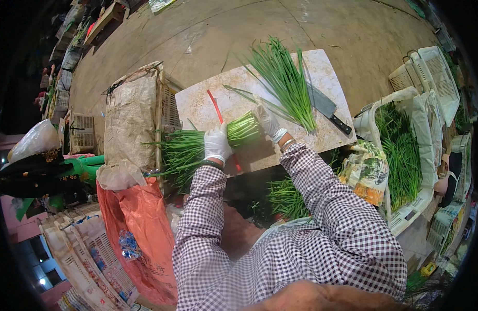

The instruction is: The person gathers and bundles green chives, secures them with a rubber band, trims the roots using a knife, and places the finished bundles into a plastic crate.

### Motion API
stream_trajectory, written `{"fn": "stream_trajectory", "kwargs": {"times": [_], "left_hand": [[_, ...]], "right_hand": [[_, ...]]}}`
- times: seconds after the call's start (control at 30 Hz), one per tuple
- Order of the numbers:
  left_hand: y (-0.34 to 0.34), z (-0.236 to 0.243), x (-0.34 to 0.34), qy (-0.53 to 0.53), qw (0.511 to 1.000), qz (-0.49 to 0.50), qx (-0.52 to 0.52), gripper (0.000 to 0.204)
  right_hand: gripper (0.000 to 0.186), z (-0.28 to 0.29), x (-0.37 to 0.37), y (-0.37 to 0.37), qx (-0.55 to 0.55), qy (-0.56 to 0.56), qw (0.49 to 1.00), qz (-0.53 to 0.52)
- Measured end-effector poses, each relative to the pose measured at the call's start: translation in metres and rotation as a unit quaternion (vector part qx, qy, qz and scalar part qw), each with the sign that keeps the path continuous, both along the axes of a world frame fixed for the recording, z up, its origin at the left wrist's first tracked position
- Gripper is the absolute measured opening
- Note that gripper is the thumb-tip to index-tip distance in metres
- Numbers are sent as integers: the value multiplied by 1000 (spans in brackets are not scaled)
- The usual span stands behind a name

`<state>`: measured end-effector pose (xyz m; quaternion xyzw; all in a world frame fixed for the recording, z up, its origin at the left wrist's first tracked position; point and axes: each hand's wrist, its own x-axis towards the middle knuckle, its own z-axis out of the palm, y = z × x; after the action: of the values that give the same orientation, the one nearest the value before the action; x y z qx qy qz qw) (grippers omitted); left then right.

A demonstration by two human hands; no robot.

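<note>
My gloved left hand [215,143] is closed around a bundle of green onion-like stalks [179,150], whose long leaves spill over the board's left side. Its pale trimmed ends [243,127] point right, against my gloved right hand [268,124], whose fingers are extended beside them. A red strip [213,103] lies under this bundle on the stained white board [195,101]. A second, loose pile of stalks [285,85] lies at the back right, beside a cleaver with a black handle [323,103].
A sack-covered crate [130,122] and red plastic bag [135,223] flank me left. A lined crate of greens [399,160] stands right, more greens [288,199] below the board. Concrete floor [208,31] stretches beyond. Stacked crates and small, indistinct people [44,83] are far left.
</note>
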<state>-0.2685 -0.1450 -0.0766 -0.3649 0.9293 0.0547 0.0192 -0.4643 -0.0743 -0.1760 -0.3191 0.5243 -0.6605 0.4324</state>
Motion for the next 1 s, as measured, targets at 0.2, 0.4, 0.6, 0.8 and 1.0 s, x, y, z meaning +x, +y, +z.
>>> {"fn": "stream_trajectory", "kwargs": {"times": [0.2, 0.4, 0.6, 0.8, 1.0], "left_hand": [[2, 0, -4, -13, 999, -13, 39, 99], [1, 1, -5, -33, 998, -6, 44, 103], [0, 8, -5, -39, 998, -6, 56, 103], [1, 4, -1, -20, 1000, -9, 22, 102], [4, 9, 0, -27, 999, -13, 21, 103]], "right_hand": [[48, 13, 21, 5, 7, 156, 987, 27], [21, 65, -5, 8, -87, 401, 911, -46], [13, 92, -14, 11, -18, 557, 825, 95], [9, 88, -10, 15, -24, 559, 824, 93], [10, 88, -15, 18, 16, 510, 850, 131]]}}
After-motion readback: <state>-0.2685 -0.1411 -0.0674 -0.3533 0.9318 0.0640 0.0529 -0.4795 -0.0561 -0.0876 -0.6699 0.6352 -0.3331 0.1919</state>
